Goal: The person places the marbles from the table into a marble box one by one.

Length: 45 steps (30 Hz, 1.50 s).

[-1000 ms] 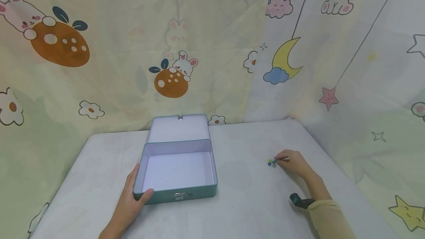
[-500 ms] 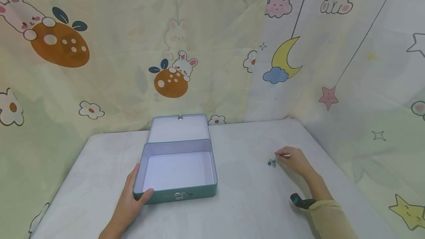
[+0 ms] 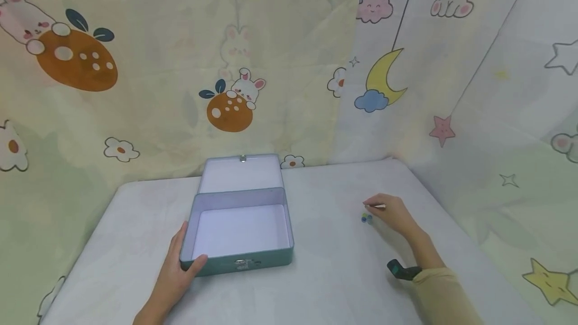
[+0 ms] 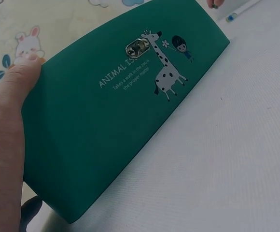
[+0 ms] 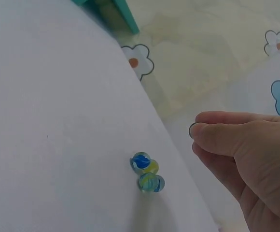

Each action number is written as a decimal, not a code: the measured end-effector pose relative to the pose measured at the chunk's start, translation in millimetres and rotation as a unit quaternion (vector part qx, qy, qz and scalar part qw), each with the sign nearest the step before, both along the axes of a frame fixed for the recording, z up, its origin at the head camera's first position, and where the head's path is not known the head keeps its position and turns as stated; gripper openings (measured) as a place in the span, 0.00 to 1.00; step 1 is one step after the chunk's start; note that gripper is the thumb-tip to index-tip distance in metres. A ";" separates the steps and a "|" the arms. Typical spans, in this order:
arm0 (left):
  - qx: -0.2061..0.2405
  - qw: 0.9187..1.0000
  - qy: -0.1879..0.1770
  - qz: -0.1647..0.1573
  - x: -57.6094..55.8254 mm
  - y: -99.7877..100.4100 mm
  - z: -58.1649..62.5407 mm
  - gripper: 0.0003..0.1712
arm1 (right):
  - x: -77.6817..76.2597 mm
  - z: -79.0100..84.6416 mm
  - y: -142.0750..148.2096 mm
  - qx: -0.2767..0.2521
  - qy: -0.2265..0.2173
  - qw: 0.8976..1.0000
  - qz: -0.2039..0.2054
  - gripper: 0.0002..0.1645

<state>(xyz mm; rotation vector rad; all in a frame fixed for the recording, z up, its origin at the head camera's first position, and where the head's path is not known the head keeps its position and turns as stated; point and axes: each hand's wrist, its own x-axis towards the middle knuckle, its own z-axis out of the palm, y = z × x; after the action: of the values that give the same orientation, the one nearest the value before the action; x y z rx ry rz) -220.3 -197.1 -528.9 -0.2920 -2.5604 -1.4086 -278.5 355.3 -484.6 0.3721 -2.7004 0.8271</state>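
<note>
A green tin box (image 3: 237, 263) stands on the table, its hinged lid (image 3: 241, 173) tipped back and its white inside bare. My left hand (image 3: 173, 272) grips the box's front left corner, thumb over the rim and fingers along the side. In the left wrist view the box front (image 4: 106, 121) bears a metal clasp (image 4: 137, 48) and a printed giraffe. To the right, my right hand (image 3: 392, 212) pinches a marble (image 5: 191, 130) between thumb and fingers, mostly hidden. Just below and left of that hand, several glass marbles (image 5: 149, 182) in blue, yellow and green lie clustered on the table.
A white cloth covers the table (image 3: 334, 275). Behind it hangs a printed curtain (image 3: 298, 64) with rabbits, stars and a moon. A dark strap device (image 3: 402, 270) sits on my right wrist, above a pale yellow sleeve (image 3: 444, 295).
My right hand has lifted away from the marble cluster, up and slightly left, with a marble pinched in it. My left hand stays on the tin box; the head view shifts slightly.
</note>
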 end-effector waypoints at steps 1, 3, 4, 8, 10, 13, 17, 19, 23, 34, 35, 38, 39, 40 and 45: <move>0.000 1.000 -0.001 0.001 -0.2 0.1 0.3 0.53 | -0.4 1.2 -1.6 -0.006 -0.002 1.000 0.004 0.10; 0.003 1.000 -0.002 0.001 0.3 0.2 0.4 0.53 | -0.6 2.5 -5.1 -0.021 -0.012 1.000 0.008 0.10; 0.003 1.000 -0.004 0.002 0.9 0.1 0.2 0.53 | -0.6 2.7 -7.0 -0.025 -0.017 1.000 0.009 0.10; -0.002 1.000 -0.011 0.001 4.6 -0.4 -0.4 0.53 | 0.3 1.8 -14.3 -0.023 -0.039 0.999 0.007 0.10; -0.007 1.000 -0.015 0.003 5.7 -0.5 -0.6 0.53 | 0.5 2.3 -17.6 -0.017 -0.046 0.999 0.005 0.10; -0.012 1.000 -0.015 0.004 4.8 -0.2 0.4 0.52 | -0.7 5.9 -21.9 -0.020 -0.046 0.999 0.001 0.10; -0.011 1.000 -0.013 0.006 2.7 -1.1 1.8 0.52 | -5.0 11.7 -30.4 -0.036 -0.046 0.998 0.011 0.11; -0.009 1.000 -0.016 0.008 2.7 -1.8 2.2 0.52 | -7.8 13.2 -35.9 -0.039 -0.049 0.998 0.016 0.11; -0.009 1.000 -0.027 0.009 2.5 -1.1 3.5 0.53 | -13.3 16.0 -44.5 -0.036 -0.048 0.998 0.016 0.11; -0.017 0.999 -0.031 0.009 3.0 -0.2 5.7 0.53 | -18.7 24.8 -65.1 -0.057 -0.038 0.997 0.021 0.11; -0.016 0.999 -0.031 0.008 3.4 -0.3 5.8 0.53 | -19.0 25.1 -67.5 -0.060 -0.037 0.997 0.022 0.11; -0.017 0.999 -0.036 0.008 4.8 -0.6 6.7 0.53 | -19.1 26.3 -75.1 -0.072 -0.032 0.996 0.027 0.11; -0.017 0.999 -0.038 0.008 5.2 -0.6 7.0 0.53 | -19.1 26.8 -77.5 -0.075 -0.032 0.996 0.030 0.11; -0.017 0.999 -0.039 0.008 5.4 -0.4 7.1 0.53 | -19.7 26.7 -79.4 -0.076 -0.031 0.996 0.031 0.11; -0.018 0.999 -0.037 0.011 3.1 -0.2 6.7 0.53 | -25.6 29.2 -89.1 -0.077 -0.038 0.996 0.023 0.10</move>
<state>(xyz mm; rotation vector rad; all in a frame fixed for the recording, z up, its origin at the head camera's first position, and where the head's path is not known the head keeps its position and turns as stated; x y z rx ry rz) -217.3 -197.3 -522.2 -0.2210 -2.6421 -1.3916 -304.1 266.2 -455.4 0.3772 -2.6820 1.0759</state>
